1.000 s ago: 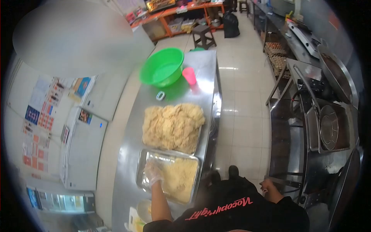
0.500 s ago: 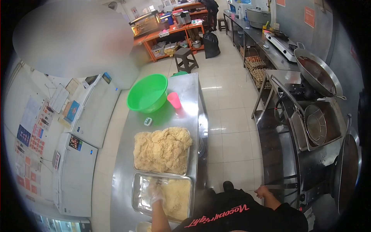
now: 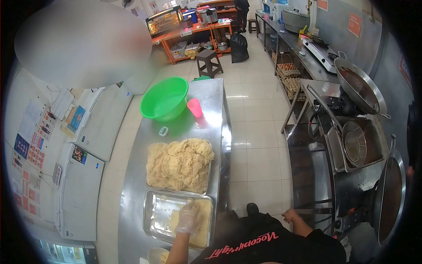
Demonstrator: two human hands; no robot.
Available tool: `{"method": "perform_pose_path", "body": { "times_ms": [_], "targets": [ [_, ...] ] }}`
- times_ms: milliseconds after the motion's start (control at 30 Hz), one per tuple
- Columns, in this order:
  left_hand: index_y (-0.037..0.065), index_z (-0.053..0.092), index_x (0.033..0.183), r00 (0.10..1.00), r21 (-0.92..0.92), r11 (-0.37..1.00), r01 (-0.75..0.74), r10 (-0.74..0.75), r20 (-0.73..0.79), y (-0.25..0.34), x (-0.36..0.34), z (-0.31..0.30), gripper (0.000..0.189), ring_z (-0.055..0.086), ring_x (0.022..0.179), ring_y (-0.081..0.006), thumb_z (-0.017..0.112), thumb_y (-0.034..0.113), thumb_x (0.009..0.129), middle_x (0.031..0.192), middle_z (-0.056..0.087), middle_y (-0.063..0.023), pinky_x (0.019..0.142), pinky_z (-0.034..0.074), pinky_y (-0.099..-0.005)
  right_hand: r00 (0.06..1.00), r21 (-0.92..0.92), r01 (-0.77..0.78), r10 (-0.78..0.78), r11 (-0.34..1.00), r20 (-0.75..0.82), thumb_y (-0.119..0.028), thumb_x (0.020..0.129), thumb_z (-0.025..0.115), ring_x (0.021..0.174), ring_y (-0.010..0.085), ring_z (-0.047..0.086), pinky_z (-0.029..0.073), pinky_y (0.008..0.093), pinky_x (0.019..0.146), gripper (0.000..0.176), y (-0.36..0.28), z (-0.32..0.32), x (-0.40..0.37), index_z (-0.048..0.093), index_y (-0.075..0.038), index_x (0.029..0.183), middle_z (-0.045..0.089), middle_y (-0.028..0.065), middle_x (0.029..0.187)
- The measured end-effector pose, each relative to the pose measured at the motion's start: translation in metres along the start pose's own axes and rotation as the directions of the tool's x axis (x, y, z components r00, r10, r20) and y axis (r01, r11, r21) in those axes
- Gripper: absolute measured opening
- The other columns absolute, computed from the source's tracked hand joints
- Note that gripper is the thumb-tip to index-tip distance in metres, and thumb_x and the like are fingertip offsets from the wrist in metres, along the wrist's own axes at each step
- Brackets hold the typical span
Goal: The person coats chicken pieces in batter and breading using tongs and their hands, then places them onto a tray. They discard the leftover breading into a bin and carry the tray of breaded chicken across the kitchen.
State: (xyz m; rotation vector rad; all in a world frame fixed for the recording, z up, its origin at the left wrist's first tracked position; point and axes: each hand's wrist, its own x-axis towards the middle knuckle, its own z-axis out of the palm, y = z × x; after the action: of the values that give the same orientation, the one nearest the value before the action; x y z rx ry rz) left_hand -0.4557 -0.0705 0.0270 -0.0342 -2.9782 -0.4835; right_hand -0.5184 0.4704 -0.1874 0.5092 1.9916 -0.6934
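Note:
My left hand (image 3: 187, 221), in a clear glove, reaches into a shallow metal tray (image 3: 151, 236) and touches pale yellow crumbs (image 3: 203, 224). Its fingertips are too blurred to tell if they are spread or closed. Just beyond, a second tray is heaped with crumb-coated pieces (image 3: 181, 163). At the right, bare, my right hand (image 3: 289, 215) is held low with its fingers curled together beside the dark metal stand; what it holds, if anything, is hidden. A bowl (image 3: 157, 255) with yellowish contents is partly visible below the near tray.
On the steel table (image 3: 132, 193) are a green basin (image 3: 165, 99), a pink cup (image 3: 194, 108) and a small white device (image 3: 164, 131). Woks (image 3: 360, 83) and a frying basket (image 3: 354, 143) stand at the right. A person (image 3: 241, 15) stands far back.
My left hand has moved right across the near tray, from its bare part onto the crumbs. My right hand stays low at the right. The view has shifted slightly.

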Motion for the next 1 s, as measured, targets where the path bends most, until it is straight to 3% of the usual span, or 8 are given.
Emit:
{"method": "perform_pose_path", "body": {
  "times_ms": [167, 233, 367, 567, 633, 733, 867, 1000],
  "targets": [
    [0.003, 0.065, 0.122, 0.995, -0.040, 0.997, 0.066, -0.063, 0.080, 0.006, 0.004, -0.006, 0.048, 0.061, 0.112, -0.0400, 0.072, 0.031, 0.083, 0.117, 0.065, -0.0245, 0.099, 0.048, -0.0454, 1.000, 0.011, 0.009, -0.009, 1.000, -0.016, -0.028, 0.091, 0.063, 0.066, 0.0215, 0.070, 0.059, 0.0365, 0.060, 0.033, -0.010, -0.007, -0.013, 0.072, 0.004, 0.094, 0.073, 0.0133, 0.081],
    [0.002, 0.065, 0.122, 0.999, 0.076, 0.996, 0.037, -0.038, 0.014, 0.014, 0.007, -0.007, 0.051, 0.059, 0.116, -0.0389, 0.073, 0.032, 0.082, 0.121, 0.064, -0.0232, 0.104, 0.043, -0.0480, 1.000, 0.006, 0.004, -0.004, 1.000, -0.014, -0.029, 0.092, 0.063, 0.065, 0.0211, 0.069, 0.059, 0.0365, 0.059, 0.034, -0.010, -0.005, -0.017, 0.072, 0.004, 0.094, 0.073, 0.0131, 0.081],
    [0.002, 0.063, 0.125, 0.995, 0.071, 0.995, -0.065, 0.059, 0.083, 0.014, 0.006, 0.003, 0.053, 0.058, 0.119, -0.0381, 0.073, 0.032, 0.082, 0.124, 0.063, -0.0228, 0.107, 0.040, -0.0491, 1.000, 0.026, 0.010, -0.009, 1.000, -0.024, -0.030, 0.092, 0.063, 0.063, 0.0210, 0.069, 0.059, 0.0364, 0.059, 0.034, -0.006, 0.000, -0.019, 0.072, 0.003, 0.094, 0.073, 0.0124, 0.080],
    [0.006, 0.062, 0.126, 0.970, -0.075, 0.992, 0.099, -0.079, 0.232, 0.022, 0.009, -0.007, 0.054, 0.051, 0.127, -0.0346, 0.069, 0.036, 0.082, 0.133, 0.056, -0.0220, 0.106, 0.040, -0.0488, 1.000, 0.008, 0.003, -0.003, 1.000, -0.009, -0.031, 0.091, 0.064, 0.065, 0.0226, 0.070, 0.059, 0.0366, 0.059, 0.034, 0.002, 0.004, -0.020, 0.072, 0.002, 0.094, 0.074, 0.0130, 0.083],
    [0.010, 0.066, 0.121, 0.992, 0.057, 0.994, -0.090, 0.085, 0.093, 0.035, 0.012, -0.013, 0.046, 0.053, 0.124, -0.0364, 0.067, 0.035, 0.083, 0.131, 0.058, -0.0196, 0.102, 0.042, -0.0499, 1.000, 0.036, -0.017, 0.017, 0.999, -0.016, -0.031, 0.091, 0.064, 0.066, 0.0230, 0.070, 0.059, 0.0369, 0.059, 0.034, 0.007, 0.005, -0.019, 0.072, 0.002, 0.094, 0.074, 0.0131, 0.084],
    [0.014, 0.070, 0.116, 0.985, 0.223, 0.964, -0.147, 0.121, 0.126, 0.029, 0.007, 0.003, 0.038, 0.055, 0.121, -0.0371, 0.067, 0.034, 0.083, 0.133, 0.057, -0.0179, 0.098, 0.046, -0.0500, 1.000, 0.039, -0.012, 0.013, 0.999, -0.013, -0.031, 0.092, 0.064, 0.067, 0.0228, 0.071, 0.059, 0.0369, 0.059, 0.035, 0.005, 0.003, -0.019, 0.072, 0.003, 0.097, 0.074, 0.0124, 0.083],
    [0.015, 0.069, 0.116, 0.981, 0.183, 0.973, -0.143, 0.114, 0.157, 0.013, 0.002, 0.016, 0.037, 0.059, 0.116, -0.0367, 0.066, 0.033, 0.084, 0.127, 0.061, -0.0186, 0.092, 0.048, -0.0496, 1.000, 0.014, -0.018, 0.018, 1.000, -0.006, -0.031, 0.092, 0.064, 0.069, 0.0219, 0.070, 0.059, 0.0364, 0.060, 0.037, 0.000, 0.000, -0.020, 0.072, 0.004, 0.101, 0.073, 0.0124, 0.084],
    [0.015, 0.070, 0.112, 0.988, 0.052, 0.999, 0.005, -0.013, 0.155, 0.002, 0.003, 0.025, 0.032, 0.065, 0.100, -0.0370, 0.065, 0.032, 0.085, 0.110, 0.067, -0.0168, 0.084, 0.052, -0.0466, 1.000, 0.014, -0.010, 0.010, 1.000, 0.013, -0.031, 0.094, 0.063, 0.068, 0.0208, 0.069, 0.059, 0.0358, 0.061, 0.037, -0.002, -0.002, -0.014, 0.072, 0.004, 0.102, 0.073, 0.0128, 0.087]
  ]
}}
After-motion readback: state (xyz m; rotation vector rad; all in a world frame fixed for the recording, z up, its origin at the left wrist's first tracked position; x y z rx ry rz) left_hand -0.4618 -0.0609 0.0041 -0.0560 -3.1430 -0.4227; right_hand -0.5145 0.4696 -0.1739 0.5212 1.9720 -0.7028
